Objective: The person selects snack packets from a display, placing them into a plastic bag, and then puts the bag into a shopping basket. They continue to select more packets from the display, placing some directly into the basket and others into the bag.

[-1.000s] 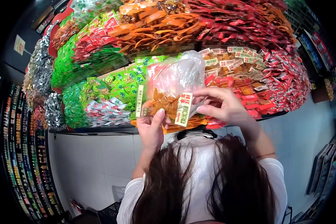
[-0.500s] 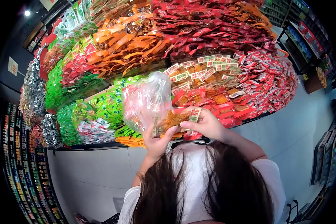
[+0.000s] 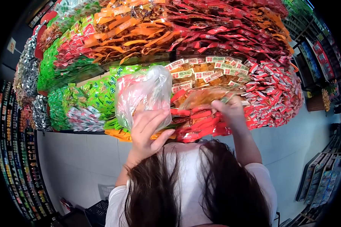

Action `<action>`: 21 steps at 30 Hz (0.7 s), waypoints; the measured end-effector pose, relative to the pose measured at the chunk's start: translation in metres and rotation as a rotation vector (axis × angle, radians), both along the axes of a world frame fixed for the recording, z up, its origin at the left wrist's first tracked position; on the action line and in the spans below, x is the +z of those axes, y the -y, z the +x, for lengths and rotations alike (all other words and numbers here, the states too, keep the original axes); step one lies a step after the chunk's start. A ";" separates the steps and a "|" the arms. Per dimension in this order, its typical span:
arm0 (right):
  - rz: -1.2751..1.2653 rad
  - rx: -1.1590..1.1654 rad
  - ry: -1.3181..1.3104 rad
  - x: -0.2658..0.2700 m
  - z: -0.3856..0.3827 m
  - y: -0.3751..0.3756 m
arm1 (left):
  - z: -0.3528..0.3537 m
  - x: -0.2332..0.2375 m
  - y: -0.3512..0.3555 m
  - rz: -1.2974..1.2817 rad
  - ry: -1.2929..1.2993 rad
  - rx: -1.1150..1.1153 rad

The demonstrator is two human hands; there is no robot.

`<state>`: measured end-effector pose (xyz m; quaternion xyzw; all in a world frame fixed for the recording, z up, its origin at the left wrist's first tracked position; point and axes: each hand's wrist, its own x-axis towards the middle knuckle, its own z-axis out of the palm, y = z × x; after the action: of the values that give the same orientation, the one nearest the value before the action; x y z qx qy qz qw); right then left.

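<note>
Since left hand (image 3: 144, 128) let go — right hand (image 3: 232, 110) holds packet (image 3: 202, 98).

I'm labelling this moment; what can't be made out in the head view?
All in the head view:
Print on the packet in the right hand: motion blur.
Exact contents of the plastic bag: hidden by cloudy film.
Far end of the red heap: cut by top edge.

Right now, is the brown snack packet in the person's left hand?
No, the right hand holds the brown snack packet by one end.
</note>
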<state>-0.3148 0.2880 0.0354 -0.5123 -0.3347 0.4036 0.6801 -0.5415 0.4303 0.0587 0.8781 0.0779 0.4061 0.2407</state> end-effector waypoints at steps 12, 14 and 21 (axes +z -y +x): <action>-0.160 -0.232 1.389 0.026 0.105 -0.073 | -0.023 -0.048 -0.054 -0.076 -0.470 0.395; -0.360 -0.036 1.494 0.027 0.107 -0.087 | -0.022 -0.054 -0.061 -0.033 -0.495 0.381; -0.642 0.355 1.656 0.024 0.105 -0.132 | -0.015 -0.060 -0.074 0.012 -0.548 0.328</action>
<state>-0.2101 0.4201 0.0593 -0.7446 -0.6623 0.0787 -0.0260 -0.5566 0.5047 -0.0015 0.9319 0.2780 0.1883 0.1369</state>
